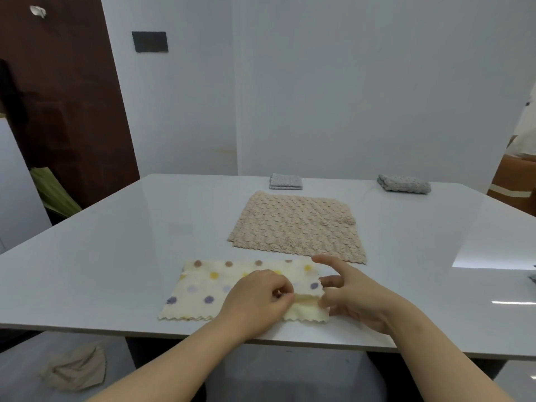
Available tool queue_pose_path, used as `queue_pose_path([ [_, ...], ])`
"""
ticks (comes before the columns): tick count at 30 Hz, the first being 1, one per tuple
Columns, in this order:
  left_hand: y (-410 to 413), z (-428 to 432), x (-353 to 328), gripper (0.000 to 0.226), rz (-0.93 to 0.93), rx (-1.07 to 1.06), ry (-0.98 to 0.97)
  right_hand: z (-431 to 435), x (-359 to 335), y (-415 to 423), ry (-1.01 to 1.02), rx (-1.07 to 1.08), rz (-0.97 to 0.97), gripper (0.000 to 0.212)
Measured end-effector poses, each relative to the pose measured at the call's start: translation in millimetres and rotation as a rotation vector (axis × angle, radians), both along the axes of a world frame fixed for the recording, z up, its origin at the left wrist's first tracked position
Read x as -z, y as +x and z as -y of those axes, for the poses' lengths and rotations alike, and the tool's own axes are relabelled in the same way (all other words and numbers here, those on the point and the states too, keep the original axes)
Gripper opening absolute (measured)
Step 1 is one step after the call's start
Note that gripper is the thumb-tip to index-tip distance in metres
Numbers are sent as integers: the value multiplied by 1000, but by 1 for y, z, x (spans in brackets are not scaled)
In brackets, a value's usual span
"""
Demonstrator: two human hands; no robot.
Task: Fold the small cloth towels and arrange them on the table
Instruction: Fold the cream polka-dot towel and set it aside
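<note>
Left hand (258, 297) pinches the dotted towel (203, 288) beside right hand (348, 297).

Wall (319, 82): plain white, filling the background, with a faint vertical seam near the middle.
Wall plate (150, 42): a dark rectangle fixed high on the wall, just beside the brown panel.
Brown panel (66, 97): tall and dark reddish-brown, standing at the left.
White scrap (38, 11): a small crumpled pale piece that sat near the top of the brown panel.
Green object (52, 190): flat and olive-green, it leaned low at the left below the brown panel; what it was could not be told.
Brown box (513, 181): orange-brown with a pale band, at the right edge and partly cut off.
Pale object (526, 134): it rested above the brown box, too cropped to identify.
Floor (23, 352): grey, showing at the bottom left.
</note>
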State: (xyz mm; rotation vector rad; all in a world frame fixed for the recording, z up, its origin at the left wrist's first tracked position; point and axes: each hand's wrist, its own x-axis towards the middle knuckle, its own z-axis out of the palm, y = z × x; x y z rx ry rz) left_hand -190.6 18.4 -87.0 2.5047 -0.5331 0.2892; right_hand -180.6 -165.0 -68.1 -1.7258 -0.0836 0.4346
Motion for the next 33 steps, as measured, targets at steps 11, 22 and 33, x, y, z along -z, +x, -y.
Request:
queue_pose_path([
  [11, -6, -4, -2, 10, 67, 75, -148, -6, 6, 3, -11, 148, 10, 47],
  [22, -11, -14, 7, 41, -20, 291, 8, -16, 4, 1, -24, 306, 21, 25],
  [33, 2, -47, 7, 51, -274, -209, 465, -23, 10, 6, -250, 409, 222, 39],
])
